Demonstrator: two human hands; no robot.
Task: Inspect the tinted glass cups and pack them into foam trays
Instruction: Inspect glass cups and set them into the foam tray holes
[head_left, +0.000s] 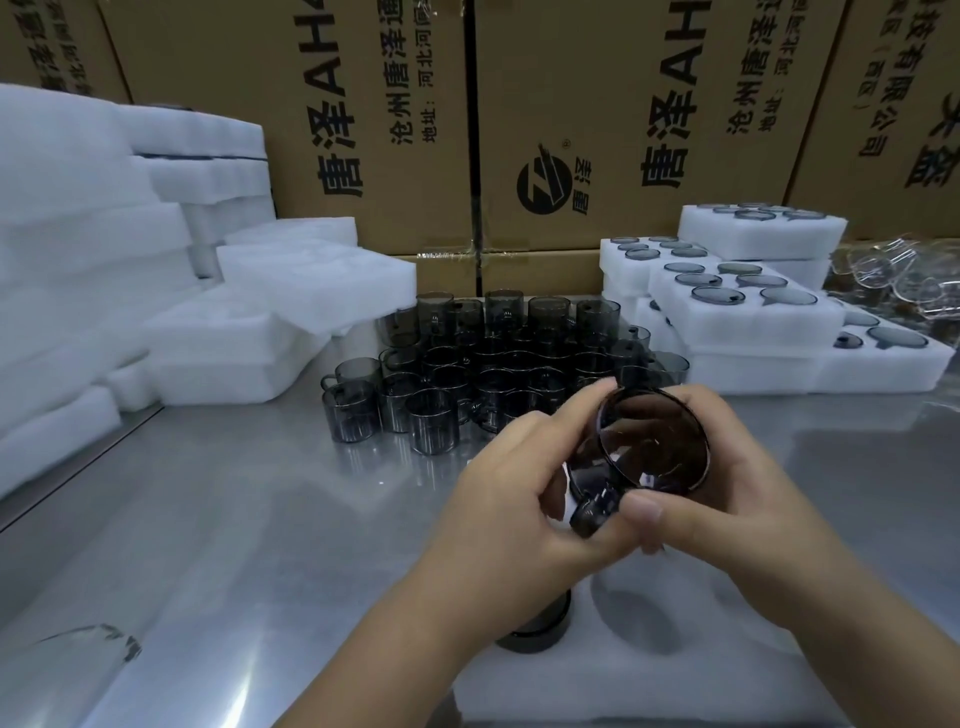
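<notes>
Both hands hold one dark tinted cup (655, 441) in the air above the near edge of the table (234, 519); the cup is tipped on its side with its open mouth turned toward the camera and its handle pointing down and to the left; the left hand (519, 483) curls round the cup's left side, one fingertip resting on the upper rim; the right hand (737, 478) wraps round the right side, fingers hooked over the far wall and the thumb pressed flat near the handle; directly below the hands lies a white foam tray (675, 680), in which a second cup (537, 631) sits upright in a pocket, partly hidden by the left forearm, with an unfilled round pocket (641, 618) just beside it; farther back on the shiny metal table stands a tight cluster of cups (493, 364), all upright and touching or nearly touching one another; to the left rise stacks of empty trays (78, 234), some leaning and overlapping; to the right are filled trays (737, 306) piled in offset layers, cup rims showing in their pockets; at the far right edge lies a heap of clear glassware (893, 280), too blurred to tell apart; cardboard boxes (363, 104) with printed characters form the wall behind everything.
</notes>
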